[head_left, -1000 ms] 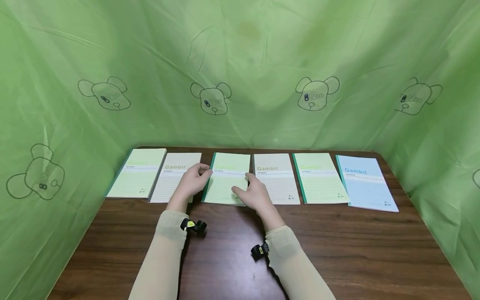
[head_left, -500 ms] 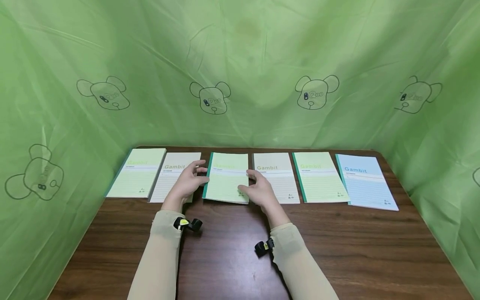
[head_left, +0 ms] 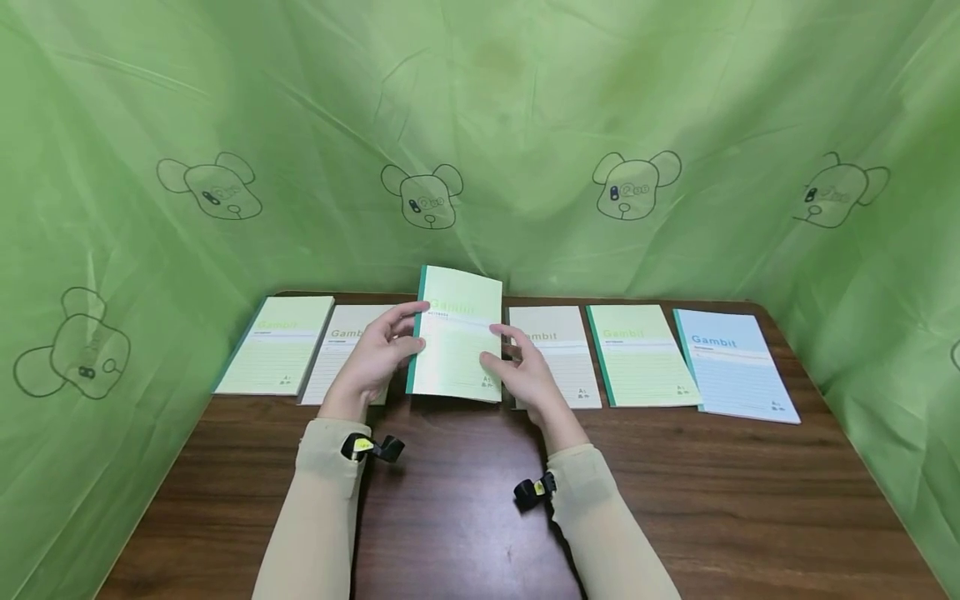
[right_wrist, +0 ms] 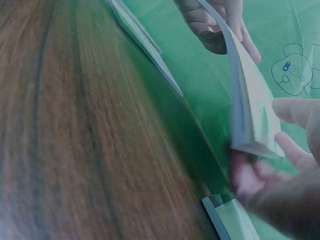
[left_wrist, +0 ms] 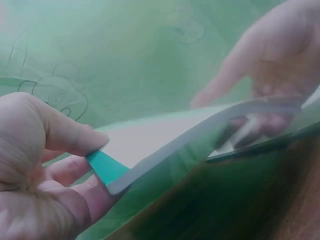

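At the far left of the row, the left green notebook [head_left: 273, 346] lies flat; beside it lies the left grey notebook [head_left: 322, 375], partly covered by your left hand [head_left: 375, 354]. Your left hand pinches the teal spine of the held notebook [head_left: 459, 350], with digits on both faces. The held notebook is directly between your hands, raised above the table [head_left: 450, 517]. Its long axis runs away from you, and it bows across its width. Neither hand is clearly nearer: your right hand [head_left: 531, 382] pinches the opposite long edge, its thumb toward the lower corner. Further right lie the right grey notebook [head_left: 566, 367], partly behind that hand, then the right green notebook [head_left: 641, 358] and the blue notebook [head_left: 738, 362], these last two overlapping at their near corners. Check clearance: the green curtain [head_left: 517, 233] limits room beyond the far table edge; the widest room is on your side.
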A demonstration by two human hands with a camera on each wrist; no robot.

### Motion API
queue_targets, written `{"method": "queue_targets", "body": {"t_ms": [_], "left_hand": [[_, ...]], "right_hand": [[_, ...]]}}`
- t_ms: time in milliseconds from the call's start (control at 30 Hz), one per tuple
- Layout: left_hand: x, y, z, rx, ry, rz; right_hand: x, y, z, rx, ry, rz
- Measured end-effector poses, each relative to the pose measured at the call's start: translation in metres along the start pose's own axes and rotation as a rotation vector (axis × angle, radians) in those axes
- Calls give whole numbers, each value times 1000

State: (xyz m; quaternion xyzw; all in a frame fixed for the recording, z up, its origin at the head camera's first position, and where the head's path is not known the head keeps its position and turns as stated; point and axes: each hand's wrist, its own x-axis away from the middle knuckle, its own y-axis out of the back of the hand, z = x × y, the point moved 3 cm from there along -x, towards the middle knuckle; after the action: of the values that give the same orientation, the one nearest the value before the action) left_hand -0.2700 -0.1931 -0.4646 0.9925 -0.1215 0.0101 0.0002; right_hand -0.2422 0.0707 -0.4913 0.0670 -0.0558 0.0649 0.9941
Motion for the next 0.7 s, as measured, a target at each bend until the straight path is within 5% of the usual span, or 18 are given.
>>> {"method": "queue_targets", "body": {"t_ms": [133,333,500,700], "left_hand": [[1,-5,-5,40,1,-7],[1,-20,-7,-102,10,-40],[-1,-45,-10,-151,-17,-41],[-8,-83,3,-48,-22,-96]], "right_hand": [[-1,4,6,-98,37,-5],[2,22,15,-74,69,-49],[2,48,19,-26,85,-69],[2,89,11,38,103,-46]]}}
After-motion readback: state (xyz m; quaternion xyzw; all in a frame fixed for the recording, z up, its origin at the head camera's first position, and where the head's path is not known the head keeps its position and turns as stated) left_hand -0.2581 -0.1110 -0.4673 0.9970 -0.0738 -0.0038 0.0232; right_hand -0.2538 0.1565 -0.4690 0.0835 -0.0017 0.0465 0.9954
